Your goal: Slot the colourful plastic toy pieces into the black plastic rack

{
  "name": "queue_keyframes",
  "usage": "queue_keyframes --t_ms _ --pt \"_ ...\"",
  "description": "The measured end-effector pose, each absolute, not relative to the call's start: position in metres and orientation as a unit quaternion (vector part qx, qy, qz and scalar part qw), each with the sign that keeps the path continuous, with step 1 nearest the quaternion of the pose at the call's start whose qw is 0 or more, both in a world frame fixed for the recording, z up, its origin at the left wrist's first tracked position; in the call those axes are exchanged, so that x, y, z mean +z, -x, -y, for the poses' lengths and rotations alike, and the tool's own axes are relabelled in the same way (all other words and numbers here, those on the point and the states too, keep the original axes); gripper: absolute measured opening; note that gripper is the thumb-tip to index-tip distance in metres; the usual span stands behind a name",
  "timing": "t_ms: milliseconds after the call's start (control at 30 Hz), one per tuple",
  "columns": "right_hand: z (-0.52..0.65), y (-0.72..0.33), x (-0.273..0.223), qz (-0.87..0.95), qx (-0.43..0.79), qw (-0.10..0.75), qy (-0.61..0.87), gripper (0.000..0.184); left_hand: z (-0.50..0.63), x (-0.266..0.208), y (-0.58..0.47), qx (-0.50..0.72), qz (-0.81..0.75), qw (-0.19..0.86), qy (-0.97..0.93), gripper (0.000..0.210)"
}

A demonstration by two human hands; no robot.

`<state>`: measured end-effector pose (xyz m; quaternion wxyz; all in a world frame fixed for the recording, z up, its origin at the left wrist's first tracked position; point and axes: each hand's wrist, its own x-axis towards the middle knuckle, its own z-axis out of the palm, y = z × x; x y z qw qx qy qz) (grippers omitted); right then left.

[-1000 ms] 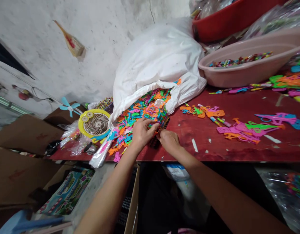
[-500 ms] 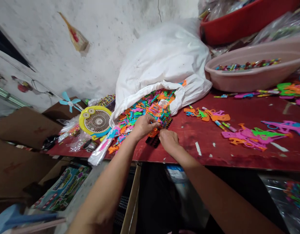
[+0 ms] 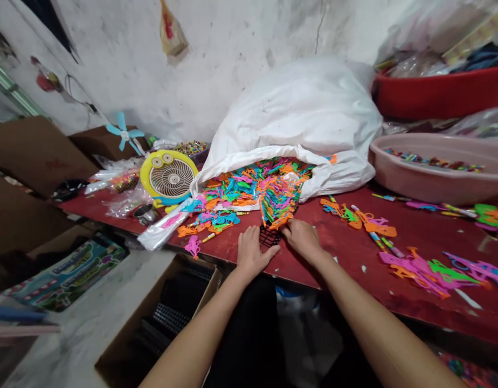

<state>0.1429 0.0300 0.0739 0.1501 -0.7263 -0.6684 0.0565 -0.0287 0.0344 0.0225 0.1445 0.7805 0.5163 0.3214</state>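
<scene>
A black plastic grid rack (image 3: 269,236) lies near the red table's front edge, its far part filled with upright rows of small flat colourful plastic pieces (image 3: 279,202). Against the rack's near left side rests my left hand (image 3: 253,250), fingers stretched and thumb spread. My right hand (image 3: 301,237) is at the right side, its fingers curled by the rack's edge near an orange piece; whatever they pinch is hidden. Behind the rack, a big white sack (image 3: 297,102) gapes, with many loose plastic pieces (image 3: 233,186) spilling from its mouth.
A yellow fan (image 3: 172,178) stands left of the sack. At the right are a pink basin (image 3: 419,178), a red basin (image 3: 438,97) and toy-gun-shaped pieces (image 3: 430,269) on the red table (image 3: 346,291). Below left, a cardboard box (image 3: 128,334) holds black racks.
My left hand has come back from the pieces to the rack's near side and spread out. The right hand stays at the rack's right side. The view has swung left and downward.
</scene>
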Motion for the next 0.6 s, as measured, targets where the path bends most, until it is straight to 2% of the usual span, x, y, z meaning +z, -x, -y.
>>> queue_keyframes --t_ms 133,300,367,467,600 --pt "-0.031 -0.161 0.076 0.679 0.069 0.167 0.711 0.034 -0.032 0.034 0.011 0.423 -0.508 0.273 -0.698 0.058" --pt "-0.034 -0.189 0.085 0.69 0.168 0.237 0.663 0.032 -0.024 0.057 -0.007 0.548 -0.463 0.593 -0.365 0.06" --pt "-0.032 -0.195 0.091 0.694 0.22 0.292 0.62 0.033 -0.016 0.068 -0.011 0.548 -0.413 0.68 -0.258 0.05" --pt "-0.025 -0.195 0.102 0.695 0.263 0.323 0.586 0.035 -0.002 0.08 -0.016 0.507 -0.353 0.758 -0.21 0.028" --pt "-0.011 -0.187 0.108 0.703 0.256 0.319 0.582 0.033 0.014 0.087 -0.024 0.484 -0.286 0.809 -0.175 0.027"
